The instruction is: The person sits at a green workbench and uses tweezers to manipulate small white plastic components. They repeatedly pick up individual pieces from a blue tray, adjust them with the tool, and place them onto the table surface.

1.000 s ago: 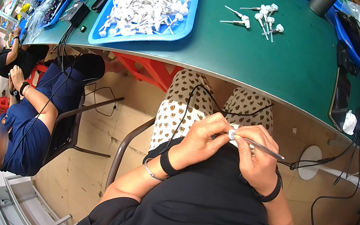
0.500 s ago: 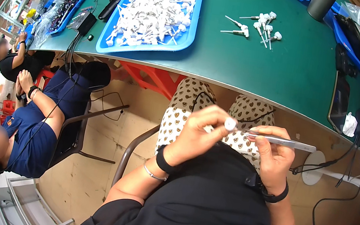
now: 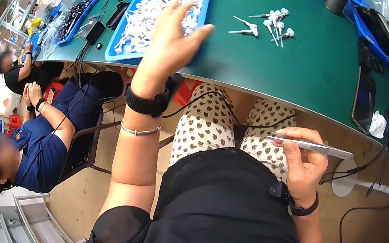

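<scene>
Left hand [image 3: 174, 41]: risen from lap, fingers spread, over blue parts tray [image 3: 113, 51] at 11 o'clock. Right hand [image 3: 303, 163]: still gripping tweezers [image 3: 313, 147].

I wear a black top [image 3: 229, 220], loose and plain, with short sleeves that end at my upper arms; a small black clip sits on the cloth near my right wrist. My trousers [image 3: 227, 127] are cream with a close print of small brown hearts. On my left wrist sits a wide black band [image 3: 148, 103] with a ribbed, knitted look, and a thin black cable runs off from it across my lap. Just below it on the forearm is a slim silver bangle [image 3: 139, 130]. My right wrist carries a narrow black strap [image 3: 304, 210]. Both forearms are bare.
</scene>
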`<state>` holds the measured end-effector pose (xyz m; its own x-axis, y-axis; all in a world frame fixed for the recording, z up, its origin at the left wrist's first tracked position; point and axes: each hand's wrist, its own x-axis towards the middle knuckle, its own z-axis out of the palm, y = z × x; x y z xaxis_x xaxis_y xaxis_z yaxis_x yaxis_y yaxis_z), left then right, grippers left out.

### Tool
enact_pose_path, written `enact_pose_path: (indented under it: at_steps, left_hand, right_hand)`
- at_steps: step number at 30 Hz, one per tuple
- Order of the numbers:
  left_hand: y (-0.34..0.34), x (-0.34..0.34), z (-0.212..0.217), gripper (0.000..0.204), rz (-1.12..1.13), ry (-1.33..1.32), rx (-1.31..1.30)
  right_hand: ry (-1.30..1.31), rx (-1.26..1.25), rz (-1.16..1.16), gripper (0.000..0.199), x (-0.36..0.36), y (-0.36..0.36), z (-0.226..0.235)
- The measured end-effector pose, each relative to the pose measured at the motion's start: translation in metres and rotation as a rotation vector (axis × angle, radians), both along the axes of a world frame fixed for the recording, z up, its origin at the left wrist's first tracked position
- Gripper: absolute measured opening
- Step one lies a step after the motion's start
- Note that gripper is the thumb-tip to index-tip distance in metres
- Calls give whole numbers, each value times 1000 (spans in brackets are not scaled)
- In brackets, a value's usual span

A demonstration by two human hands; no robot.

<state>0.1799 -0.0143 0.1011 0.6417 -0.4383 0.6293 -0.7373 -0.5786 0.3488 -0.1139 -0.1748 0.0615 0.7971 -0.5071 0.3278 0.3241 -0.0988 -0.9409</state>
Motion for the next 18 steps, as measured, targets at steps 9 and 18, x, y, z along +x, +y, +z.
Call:
enact_pose_path:
  at_steps: [9,18]
  left_hand:
    - [-175,-9,46,80,-198,271,594]
    - [-205,19,31,77,-280,292,998]
  right_hand:
    - [-39,42,-19,11,-4,-10,8]
    - [-76,-23,-87,13,-4,-22,5]
